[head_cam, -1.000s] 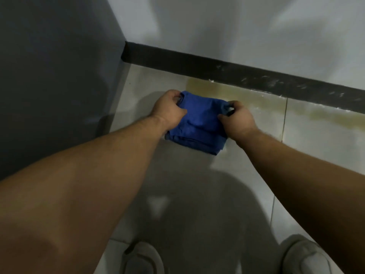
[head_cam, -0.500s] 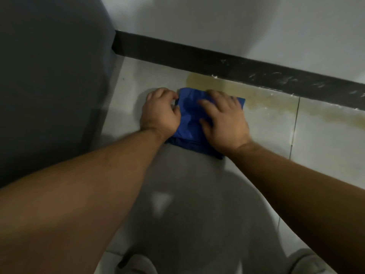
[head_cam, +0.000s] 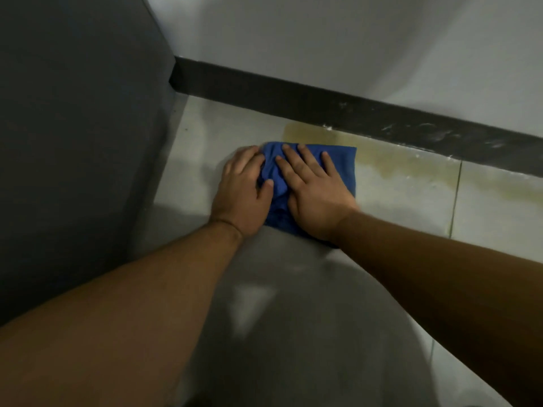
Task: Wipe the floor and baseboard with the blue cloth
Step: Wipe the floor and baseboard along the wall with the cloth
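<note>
A folded blue cloth (head_cam: 343, 163) lies flat on the pale tiled floor (head_cam: 396, 207), a short way in front of the black baseboard (head_cam: 293, 98). My left hand (head_cam: 242, 190) rests on the cloth's left edge, thumb and fingertips on the fabric. My right hand (head_cam: 314, 192) lies palm down on the middle of the cloth with fingers spread, pressing it to the floor. A yellowish stain (head_cam: 390, 163) runs along the floor just below the baseboard, beginning right beside the cloth's far right corner. Much of the cloth is hidden under my hands.
A dark grey panel (head_cam: 82, 127) rises on the left and meets the baseboard in the corner. The white wall (head_cam: 352, 42) stands above the baseboard, which carries white scuff marks (head_cam: 440, 132) toward the right. A tile joint (head_cam: 455, 198) runs to the right of the cloth.
My hands went from pinching the cloth's two ends to lying flat on it. The right hand spread over its middle and the cloth now sits pressed on the floor.
</note>
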Action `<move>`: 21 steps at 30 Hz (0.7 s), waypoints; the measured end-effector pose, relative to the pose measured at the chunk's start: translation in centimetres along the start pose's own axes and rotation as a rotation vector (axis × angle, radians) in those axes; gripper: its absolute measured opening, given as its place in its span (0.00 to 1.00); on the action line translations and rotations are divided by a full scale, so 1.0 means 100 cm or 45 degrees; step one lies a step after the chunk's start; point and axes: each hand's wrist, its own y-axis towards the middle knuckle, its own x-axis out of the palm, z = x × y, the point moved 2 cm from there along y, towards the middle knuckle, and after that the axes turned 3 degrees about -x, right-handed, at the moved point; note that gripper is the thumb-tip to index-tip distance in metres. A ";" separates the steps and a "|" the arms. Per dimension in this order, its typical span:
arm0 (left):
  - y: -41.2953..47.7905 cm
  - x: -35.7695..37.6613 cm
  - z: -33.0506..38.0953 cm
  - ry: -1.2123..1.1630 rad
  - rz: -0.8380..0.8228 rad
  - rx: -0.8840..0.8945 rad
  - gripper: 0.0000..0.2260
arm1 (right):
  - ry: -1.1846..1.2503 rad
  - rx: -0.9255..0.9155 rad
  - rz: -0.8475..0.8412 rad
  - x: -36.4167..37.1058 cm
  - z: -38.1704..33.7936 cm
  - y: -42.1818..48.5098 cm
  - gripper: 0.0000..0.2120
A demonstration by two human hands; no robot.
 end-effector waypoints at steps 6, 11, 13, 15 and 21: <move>-0.002 0.004 -0.001 0.115 -0.001 0.080 0.26 | 0.041 0.097 0.074 -0.009 0.024 0.019 0.32; -0.003 0.009 -0.001 0.197 -0.029 0.136 0.29 | 0.048 0.331 0.139 -0.002 0.020 -0.015 0.32; -0.002 0.011 -0.002 0.213 -0.049 0.125 0.30 | 0.029 0.269 0.119 0.001 0.010 -0.023 0.33; -0.001 0.012 -0.003 0.223 -0.056 0.109 0.31 | 0.012 0.142 0.080 0.002 0.005 -0.019 0.31; -0.001 0.011 -0.003 0.211 -0.060 0.099 0.36 | 0.057 0.031 0.082 -0.015 0.025 0.029 0.29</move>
